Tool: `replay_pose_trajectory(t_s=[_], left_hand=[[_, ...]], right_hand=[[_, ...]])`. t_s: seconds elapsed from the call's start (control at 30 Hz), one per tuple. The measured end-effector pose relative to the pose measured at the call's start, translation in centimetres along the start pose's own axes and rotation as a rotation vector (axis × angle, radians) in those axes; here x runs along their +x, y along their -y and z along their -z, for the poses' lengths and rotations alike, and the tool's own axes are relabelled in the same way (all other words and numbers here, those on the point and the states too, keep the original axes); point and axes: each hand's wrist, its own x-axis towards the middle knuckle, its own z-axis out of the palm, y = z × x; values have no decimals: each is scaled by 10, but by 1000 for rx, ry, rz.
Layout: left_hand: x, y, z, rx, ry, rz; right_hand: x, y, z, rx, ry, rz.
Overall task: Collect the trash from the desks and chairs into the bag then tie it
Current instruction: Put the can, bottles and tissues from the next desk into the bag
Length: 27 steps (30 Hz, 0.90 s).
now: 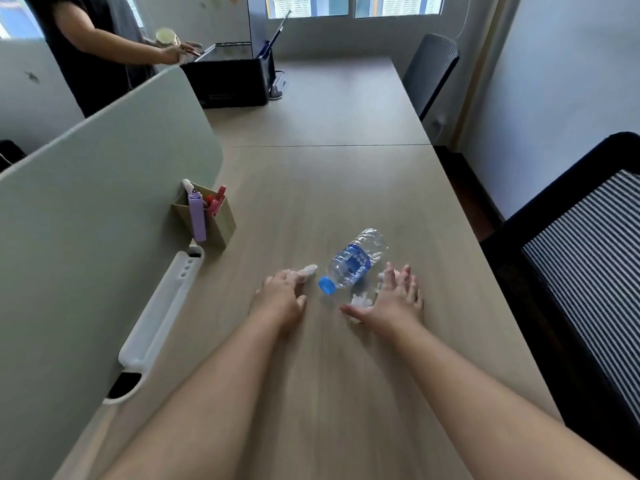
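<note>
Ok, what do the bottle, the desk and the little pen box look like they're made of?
The bottle looks like thin clear plastic, glossy and ribbed, and the surface under it shows through. Its blue cap seems to be opaque plastic. The desk has a pale matte wood grain, probably laminate rather than solid wood. The box looks like dull brown cardboard with sharp folded edges.

A long pale wood-grain counter [329, 202] runs away toward the window, made of two tops that meet at a thin seam [329, 145]. A clear plastic bottle [355, 261] lies on its side on the near top, its blue cap [327, 285] pointing this way, with crumpled white scraps [362, 301] just beside it. A cardboard pen box [221, 223] and a white plastic strip [162, 306] sit along the left edge. A black printer [228, 79] stands on the far top.
</note>
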Motion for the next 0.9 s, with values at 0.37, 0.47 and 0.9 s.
replay_pose_trajectory(t_s=[0.37,0.47,0.9], left_hand=[[-4,-27,22,-621,-612,87],[1,-65,35,-645,-639,5],[10,-89,12,247,-122,85]], right_hand=[[-36,-46,-6,-80,-350,161],[-54,-64,3,-106,-290,74],[-59,-82,0,-224,-255,12]])
